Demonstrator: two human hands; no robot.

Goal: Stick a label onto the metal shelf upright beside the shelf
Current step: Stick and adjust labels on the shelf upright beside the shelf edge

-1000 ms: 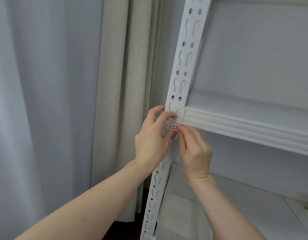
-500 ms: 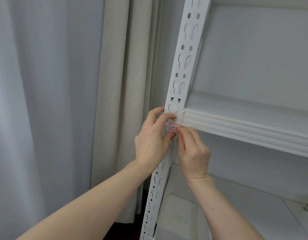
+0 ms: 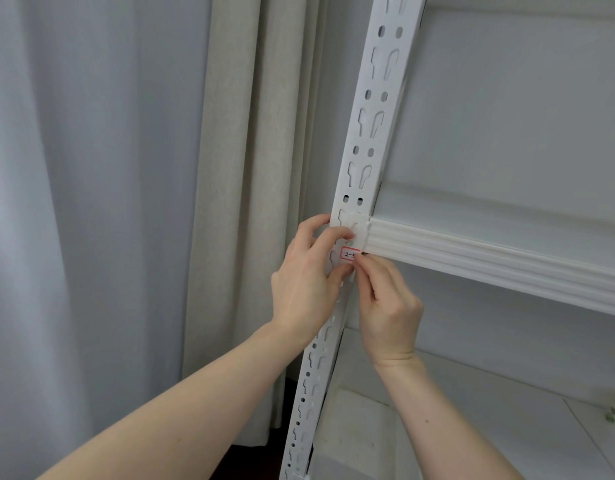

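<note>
both hands pinched at the label: my left hand curled round the white upright, my right hand nipping its edge. beside the shelf, the label looked light, flimsy, best handled by corners.

1. A room in a home, by the look of it: long curtains, pale grey and beige, hang to the floor.
2. A white slotted metal rack with bare shelves stands against a plain wall.
</note>
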